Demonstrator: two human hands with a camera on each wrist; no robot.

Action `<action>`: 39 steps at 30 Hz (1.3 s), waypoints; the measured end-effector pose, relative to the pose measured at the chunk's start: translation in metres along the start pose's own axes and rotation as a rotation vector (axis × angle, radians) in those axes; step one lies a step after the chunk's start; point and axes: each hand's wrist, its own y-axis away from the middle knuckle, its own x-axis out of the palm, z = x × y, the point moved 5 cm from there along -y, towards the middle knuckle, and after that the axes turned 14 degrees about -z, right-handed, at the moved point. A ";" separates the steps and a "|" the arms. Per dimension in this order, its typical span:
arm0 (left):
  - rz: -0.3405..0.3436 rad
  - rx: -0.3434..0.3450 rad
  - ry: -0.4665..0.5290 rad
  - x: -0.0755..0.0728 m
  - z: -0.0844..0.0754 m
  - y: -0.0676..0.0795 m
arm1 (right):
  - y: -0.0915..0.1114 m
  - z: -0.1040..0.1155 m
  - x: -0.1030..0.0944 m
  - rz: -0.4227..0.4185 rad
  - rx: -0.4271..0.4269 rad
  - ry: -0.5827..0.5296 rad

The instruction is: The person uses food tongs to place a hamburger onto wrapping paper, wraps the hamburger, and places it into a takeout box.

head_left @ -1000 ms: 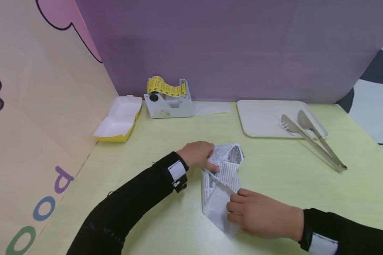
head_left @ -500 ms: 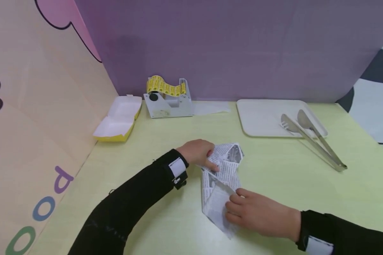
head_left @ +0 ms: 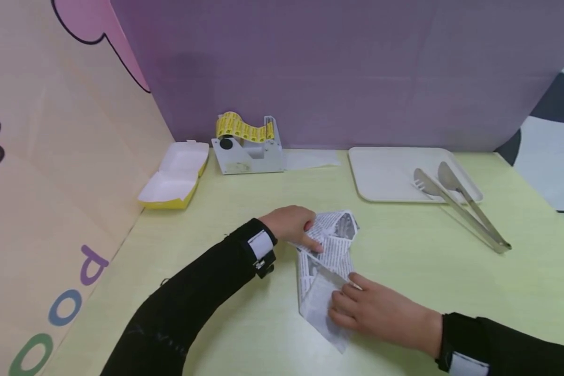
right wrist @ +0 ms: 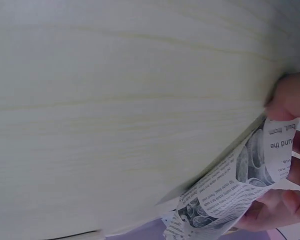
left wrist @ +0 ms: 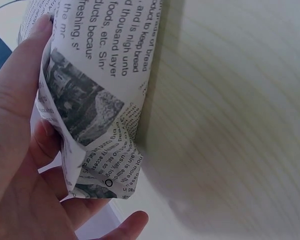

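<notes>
A wrapper of newspaper-print paper point(head_left: 336, 249) lies folded lengthwise on the table; whatever is inside it is hidden. My left hand point(head_left: 290, 225) holds its far-left part, thumb across the top. In the left wrist view, fingers of the left hand point(left wrist: 20, 135) curl beside and under the printed paper point(left wrist: 102, 55), whose folded end shows a dark picture. At the near end, my right hand point(head_left: 378, 312) pinches the edge of a loose, plain-looking flap. The right wrist view has the right hand point(right wrist: 292, 97) at the edge of the printed wrapper point(right wrist: 225, 195).
At the back left stand an open yellow-and-white box point(head_left: 174, 175) and a dispenser point(head_left: 251, 151) with a yellow label roll. A white sheet point(head_left: 312, 159) lies beside it. Metal tongs point(head_left: 472, 214) rest partly on a white tray point(head_left: 385, 175) at the back right.
The right hand has shifted slightly left, still pinching the flap. The left hand and wrapper have barely moved.
</notes>
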 end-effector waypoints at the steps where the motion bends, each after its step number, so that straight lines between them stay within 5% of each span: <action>1: 0.000 0.002 0.003 0.000 0.000 0.000 | 0.000 0.000 0.000 -0.001 -0.001 0.007; 13: 0.010 -0.007 -0.022 0.002 0.001 -0.002 | -0.005 -0.006 -0.005 -0.080 0.042 -0.061; 28: 0.061 -0.065 -0.069 0.001 -0.011 0.001 | -0.007 -0.042 -0.036 -0.365 0.335 -0.120; 39: 0.067 -0.012 -0.180 0.002 -0.027 0.013 | -0.011 -0.066 -0.045 -0.435 0.498 -0.179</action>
